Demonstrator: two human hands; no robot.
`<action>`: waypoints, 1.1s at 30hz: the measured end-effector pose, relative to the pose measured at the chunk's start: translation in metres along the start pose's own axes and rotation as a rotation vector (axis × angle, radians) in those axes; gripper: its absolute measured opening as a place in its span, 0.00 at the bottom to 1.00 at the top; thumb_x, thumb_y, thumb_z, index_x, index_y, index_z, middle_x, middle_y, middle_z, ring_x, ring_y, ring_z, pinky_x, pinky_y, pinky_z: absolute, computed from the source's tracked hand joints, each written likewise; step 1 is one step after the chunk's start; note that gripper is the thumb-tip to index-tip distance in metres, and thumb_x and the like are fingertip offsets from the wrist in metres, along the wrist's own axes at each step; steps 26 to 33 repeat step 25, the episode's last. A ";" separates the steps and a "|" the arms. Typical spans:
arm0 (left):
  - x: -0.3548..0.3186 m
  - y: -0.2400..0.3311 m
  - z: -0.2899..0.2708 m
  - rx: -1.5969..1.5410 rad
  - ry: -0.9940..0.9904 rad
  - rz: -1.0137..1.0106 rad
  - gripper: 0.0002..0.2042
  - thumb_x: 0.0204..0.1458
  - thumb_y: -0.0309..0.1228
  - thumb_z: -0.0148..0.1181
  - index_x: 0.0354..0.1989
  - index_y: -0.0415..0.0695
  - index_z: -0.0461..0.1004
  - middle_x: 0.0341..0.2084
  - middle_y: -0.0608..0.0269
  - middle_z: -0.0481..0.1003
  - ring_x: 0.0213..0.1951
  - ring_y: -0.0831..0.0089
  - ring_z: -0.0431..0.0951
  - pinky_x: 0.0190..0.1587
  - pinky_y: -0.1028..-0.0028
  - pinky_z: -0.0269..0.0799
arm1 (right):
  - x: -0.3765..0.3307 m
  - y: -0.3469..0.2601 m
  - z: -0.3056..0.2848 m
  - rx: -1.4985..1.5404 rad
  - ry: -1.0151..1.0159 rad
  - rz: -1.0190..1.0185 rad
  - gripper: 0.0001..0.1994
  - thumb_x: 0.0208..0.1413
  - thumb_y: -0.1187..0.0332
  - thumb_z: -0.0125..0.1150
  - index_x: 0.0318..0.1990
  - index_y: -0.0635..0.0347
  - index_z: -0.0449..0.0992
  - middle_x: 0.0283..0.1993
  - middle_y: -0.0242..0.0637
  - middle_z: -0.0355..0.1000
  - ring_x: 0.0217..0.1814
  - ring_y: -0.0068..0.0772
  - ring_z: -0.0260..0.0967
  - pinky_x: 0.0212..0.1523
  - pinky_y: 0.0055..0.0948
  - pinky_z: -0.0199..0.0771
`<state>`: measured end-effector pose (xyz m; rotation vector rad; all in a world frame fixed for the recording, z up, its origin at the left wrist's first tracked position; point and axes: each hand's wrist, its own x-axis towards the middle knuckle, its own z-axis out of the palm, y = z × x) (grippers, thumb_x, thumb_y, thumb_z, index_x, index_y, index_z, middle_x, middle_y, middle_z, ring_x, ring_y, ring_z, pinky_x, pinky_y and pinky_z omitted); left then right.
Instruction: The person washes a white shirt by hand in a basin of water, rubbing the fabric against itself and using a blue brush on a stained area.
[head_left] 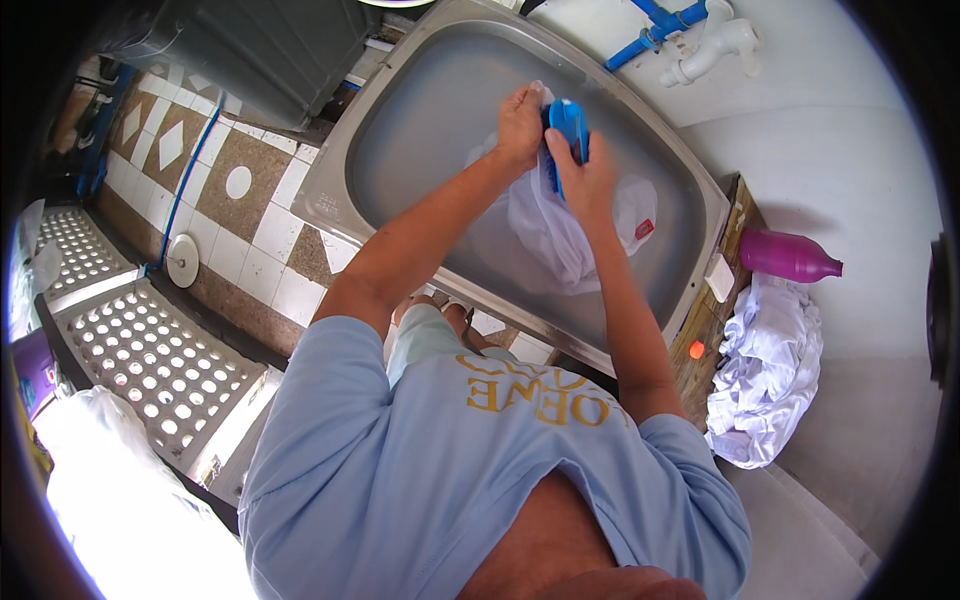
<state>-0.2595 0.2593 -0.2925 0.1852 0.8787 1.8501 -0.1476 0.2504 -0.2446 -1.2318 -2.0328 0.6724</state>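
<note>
A metal sink (326, 192) holds cloudy grey water. In it lies a wet white garment (545, 225), partly under the surface, with a small red label at its right side. My left hand (521, 125) is closed on a bunched part of this cloth, raised above the water near the middle of the sink. Just to the right, my right hand (588, 180) grips a blue scrub brush (569, 118). Its bristles face the left hand and the lifted cloth; whether they touch the cloth is hard to make out.
On the right, a wooden ledge (690, 375) carries an orange cap (697, 350), a white block (719, 278), a purple bottle (785, 255) and piled white clothes (765, 365). A white tap (715, 52) juts from the wall. A grey bin (250, 55) and perforated plastic racks (155, 350) stand left.
</note>
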 end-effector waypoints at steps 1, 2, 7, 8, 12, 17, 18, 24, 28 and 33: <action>-0.004 -0.004 0.006 -0.040 0.007 0.005 0.12 0.63 0.35 0.45 0.33 0.43 0.72 0.25 0.68 0.70 0.28 0.79 0.68 0.32 0.75 0.68 | 0.020 -0.008 -0.004 -0.028 -0.031 -0.002 0.26 0.46 0.47 0.67 0.23 0.65 0.68 0.19 0.46 0.67 0.20 0.43 0.64 0.25 0.37 0.65; -0.007 -0.005 0.011 -0.080 0.015 0.010 0.12 0.63 0.34 0.45 0.33 0.42 0.72 0.24 0.69 0.69 0.27 0.80 0.66 0.31 0.77 0.66 | 0.038 -0.011 0.000 -0.026 -0.010 0.008 0.26 0.46 0.47 0.67 0.23 0.65 0.68 0.19 0.45 0.68 0.20 0.43 0.64 0.25 0.37 0.65; -0.001 -0.007 0.003 -0.013 0.009 0.000 0.12 0.63 0.34 0.45 0.32 0.42 0.72 0.24 0.67 0.70 0.28 0.81 0.68 0.32 0.76 0.68 | 0.037 -0.005 0.012 -0.035 -0.005 0.007 0.26 0.47 0.47 0.66 0.23 0.65 0.68 0.21 0.46 0.70 0.22 0.43 0.68 0.26 0.36 0.67; 0.000 -0.003 0.001 -0.019 0.000 -0.013 0.12 0.63 0.34 0.45 0.32 0.42 0.71 0.24 0.67 0.70 0.27 0.81 0.68 0.32 0.76 0.68 | 0.021 -0.002 0.009 -0.021 -0.019 0.003 0.26 0.47 0.46 0.66 0.23 0.65 0.68 0.21 0.47 0.71 0.22 0.44 0.69 0.26 0.36 0.67; 0.004 0.003 -0.008 -0.012 -0.060 0.031 0.12 0.63 0.35 0.44 0.35 0.42 0.71 0.26 0.65 0.72 0.28 0.78 0.71 0.30 0.75 0.70 | -0.004 -0.009 -0.003 -0.030 -0.087 0.011 0.26 0.47 0.46 0.65 0.23 0.64 0.68 0.22 0.48 0.71 0.23 0.47 0.70 0.26 0.37 0.67; -0.002 -0.007 0.008 0.014 0.039 0.049 0.12 0.63 0.34 0.46 0.30 0.42 0.71 0.23 0.69 0.70 0.26 0.81 0.68 0.28 0.76 0.68 | 0.061 -0.016 0.014 -0.048 0.038 -0.002 0.26 0.47 0.47 0.65 0.22 0.64 0.67 0.21 0.48 0.71 0.22 0.49 0.69 0.26 0.38 0.67; 0.000 -0.006 0.005 0.014 0.046 0.057 0.12 0.62 0.34 0.46 0.30 0.42 0.71 0.23 0.69 0.70 0.26 0.81 0.68 0.28 0.76 0.68 | 0.061 -0.017 0.018 -0.055 0.052 0.005 0.25 0.47 0.47 0.66 0.22 0.64 0.67 0.21 0.47 0.71 0.22 0.49 0.69 0.26 0.38 0.68; 0.004 0.025 0.005 -0.053 -0.074 -0.118 0.11 0.61 0.37 0.49 0.34 0.44 0.72 0.26 0.67 0.72 0.27 0.77 0.71 0.32 0.73 0.71 | -0.007 0.003 -0.029 -0.024 -0.119 0.088 0.23 0.46 0.51 0.69 0.21 0.61 0.66 0.20 0.41 0.71 0.21 0.40 0.68 0.27 0.38 0.69; 0.005 0.029 0.006 -0.100 -0.126 -0.145 0.12 0.60 0.39 0.52 0.33 0.43 0.72 0.25 0.67 0.72 0.27 0.76 0.72 0.31 0.72 0.72 | -0.003 0.002 -0.032 -0.026 -0.104 0.084 0.23 0.46 0.51 0.69 0.21 0.61 0.66 0.20 0.41 0.71 0.21 0.40 0.68 0.27 0.38 0.69; 0.005 0.029 0.006 -0.100 -0.126 -0.145 0.12 0.60 0.39 0.52 0.33 0.43 0.72 0.25 0.67 0.72 0.27 0.76 0.72 0.31 0.72 0.72 | -0.003 0.002 -0.032 -0.026 -0.104 0.084 0.23 0.46 0.51 0.69 0.21 0.61 0.66 0.20 0.41 0.71 0.21 0.40 0.68 0.27 0.38 0.69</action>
